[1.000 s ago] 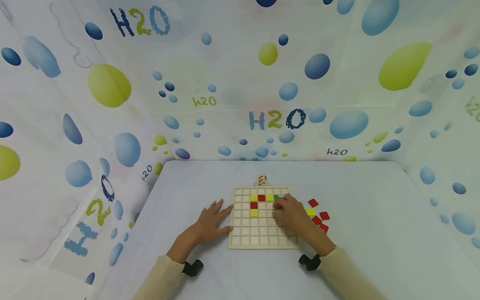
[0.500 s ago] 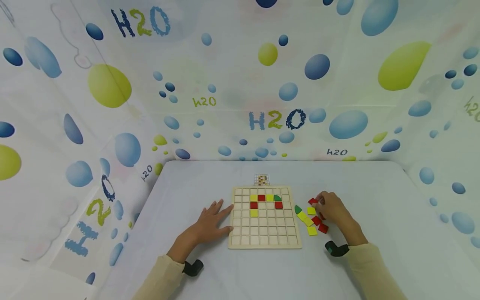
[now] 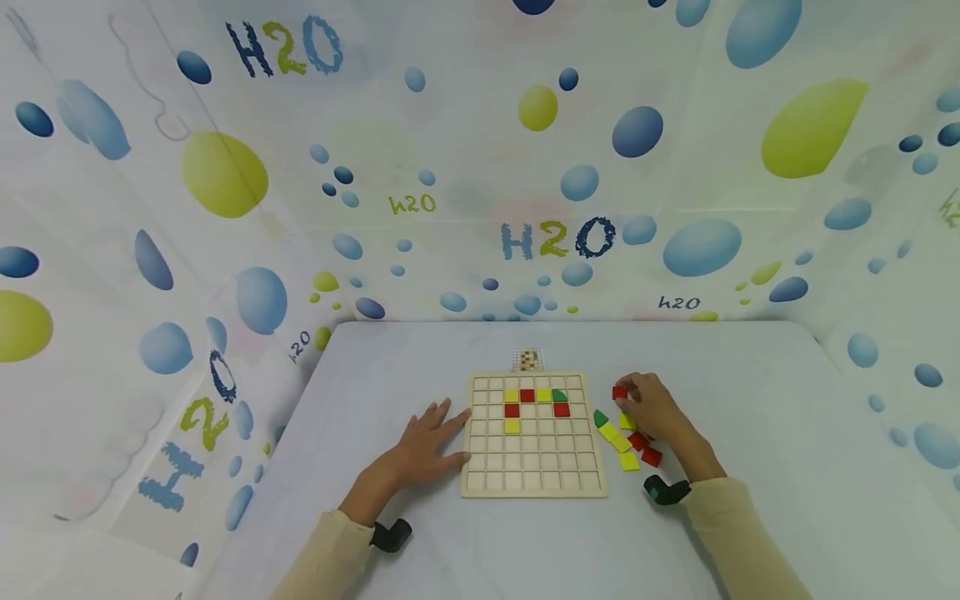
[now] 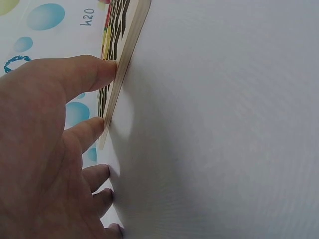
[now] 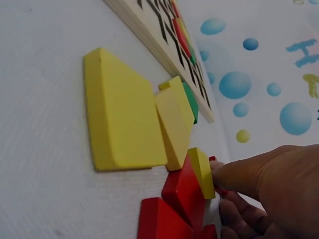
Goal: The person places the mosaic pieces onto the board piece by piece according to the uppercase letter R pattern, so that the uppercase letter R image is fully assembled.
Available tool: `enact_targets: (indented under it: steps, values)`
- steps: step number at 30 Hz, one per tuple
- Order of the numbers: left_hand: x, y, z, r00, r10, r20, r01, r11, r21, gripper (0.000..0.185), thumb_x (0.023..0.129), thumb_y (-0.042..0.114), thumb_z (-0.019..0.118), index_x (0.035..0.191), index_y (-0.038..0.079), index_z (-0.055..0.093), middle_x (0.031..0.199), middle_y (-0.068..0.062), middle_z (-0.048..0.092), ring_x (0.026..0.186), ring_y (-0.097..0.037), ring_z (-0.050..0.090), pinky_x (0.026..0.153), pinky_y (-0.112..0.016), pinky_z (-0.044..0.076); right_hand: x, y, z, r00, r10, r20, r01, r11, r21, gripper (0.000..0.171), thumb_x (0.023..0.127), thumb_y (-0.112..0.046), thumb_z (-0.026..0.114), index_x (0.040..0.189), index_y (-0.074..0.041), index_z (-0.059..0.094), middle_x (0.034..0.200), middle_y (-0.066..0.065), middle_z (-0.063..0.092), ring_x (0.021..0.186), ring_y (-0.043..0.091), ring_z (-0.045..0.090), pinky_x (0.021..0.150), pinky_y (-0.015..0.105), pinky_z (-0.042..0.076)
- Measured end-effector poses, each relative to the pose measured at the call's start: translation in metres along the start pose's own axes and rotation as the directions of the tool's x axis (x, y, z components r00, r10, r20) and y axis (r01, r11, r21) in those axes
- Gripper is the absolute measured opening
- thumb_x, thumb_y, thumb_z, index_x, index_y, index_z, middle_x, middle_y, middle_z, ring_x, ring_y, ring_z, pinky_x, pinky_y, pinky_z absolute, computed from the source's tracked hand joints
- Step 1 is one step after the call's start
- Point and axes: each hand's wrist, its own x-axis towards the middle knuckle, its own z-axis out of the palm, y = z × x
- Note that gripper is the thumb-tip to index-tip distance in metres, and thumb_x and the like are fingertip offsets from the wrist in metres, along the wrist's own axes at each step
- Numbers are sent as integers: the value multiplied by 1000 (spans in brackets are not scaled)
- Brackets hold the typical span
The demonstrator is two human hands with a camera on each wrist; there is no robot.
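Observation:
A square wooden grid board (image 3: 536, 488) lies on the table. Its upper rows hold yellow and red square tiles and a green tile with a rounded corner (image 3: 559, 396). My left hand (image 3: 422, 450) lies spread at the board's left edge, thumb and index fingertip touching the rim (image 4: 130, 47). Right of the board, my right hand (image 3: 657, 408) pinches a red square tile (image 3: 619, 392) between thumb and fingers. Below that hand are loose tiles: a yellow tile (image 5: 124, 114), red tiles (image 5: 184, 191) and a green pointed tile (image 3: 601, 418). Part of the pile is hidden by the right hand.
A small printed pattern card (image 3: 528, 359) lies against the board's far edge. The white table (image 3: 390, 358) ends at a hanging sheet (image 3: 450, 150) printed with blue and green drops. Both wrists wear black cameras (image 3: 392, 536).
The right hand has left the board's upper right, where a red tile now sits below the green one. It has gone right to the loose tiles and pinches another red tile.

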Motion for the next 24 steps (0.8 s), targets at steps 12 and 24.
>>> enact_targets:
  steps: [12, 24]
  values:
    - [-1, 2, -3, 1000, -3, 12, 3, 1000, -14, 73, 102, 47, 63, 165, 21, 38, 175, -20, 20, 162, -45, 14, 126, -70, 12, 3, -3, 11, 998, -70, 5, 70, 997, -30, 37, 105, -17, 66, 137, -1, 58, 126, 21, 55, 110, 33, 54, 104, 53, 53]
    - [-1, 1, -3, 1000, 2, 4, -2, 1000, -29, 73, 101, 46, 65, 165, 20, 39, 174, -21, 21, 162, -45, 14, 126, -71, 11, -9, -47, 34, 984, -178, -6, 178, 984, 23, 34, 101, -21, 72, 130, -5, 65, 126, 15, 59, 113, 30, 58, 102, 52, 51]
